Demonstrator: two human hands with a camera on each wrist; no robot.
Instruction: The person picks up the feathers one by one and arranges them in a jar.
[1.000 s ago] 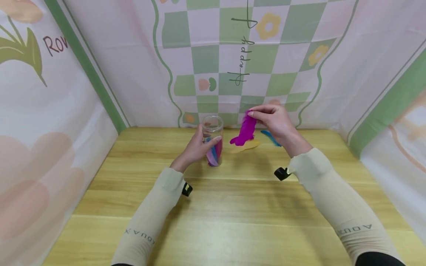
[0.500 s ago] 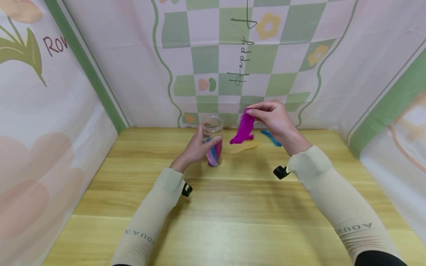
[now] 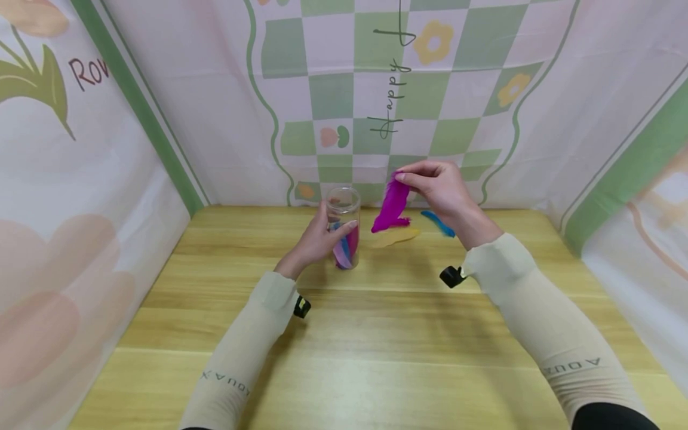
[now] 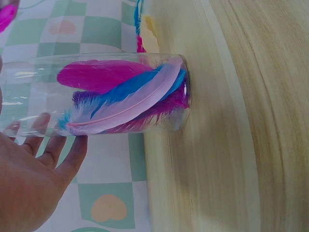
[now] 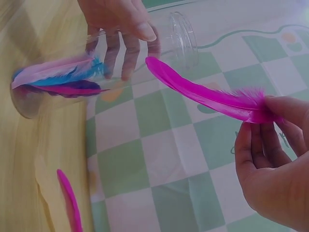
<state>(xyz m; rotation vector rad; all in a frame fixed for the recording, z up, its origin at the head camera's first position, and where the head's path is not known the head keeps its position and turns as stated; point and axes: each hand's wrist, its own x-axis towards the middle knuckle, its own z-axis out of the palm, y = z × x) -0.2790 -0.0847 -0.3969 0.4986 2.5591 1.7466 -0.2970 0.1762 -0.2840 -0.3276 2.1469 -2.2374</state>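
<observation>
My left hand (image 3: pixel 316 240) grips a clear glass jar (image 3: pixel 350 213) that stands upright on the table, thumb across its near side. In the left wrist view, pale pink (image 4: pixel 135 107), blue and magenta feathers lean together in the jar's lower part. My right hand (image 3: pixel 445 190) pinches one end of a magenta feather (image 3: pixel 392 203) between thumb and fingertips, its other end hanging down to the right of the jar. The right wrist view has that feather's tip overlapping the jar near its mouth.
Right of the jar, a yellow feather (image 3: pixel 396 237), a blue feather (image 3: pixel 438 223) and another magenta feather (image 5: pixel 70 200) lie on the wooden table (image 3: pixel 344 346). A patterned cloth (image 3: pixel 376 95) hangs close behind the table's back edge.
My right hand has risen slightly and shifted a little left with the magenta feather. The left hand and the jar have stayed in place.
</observation>
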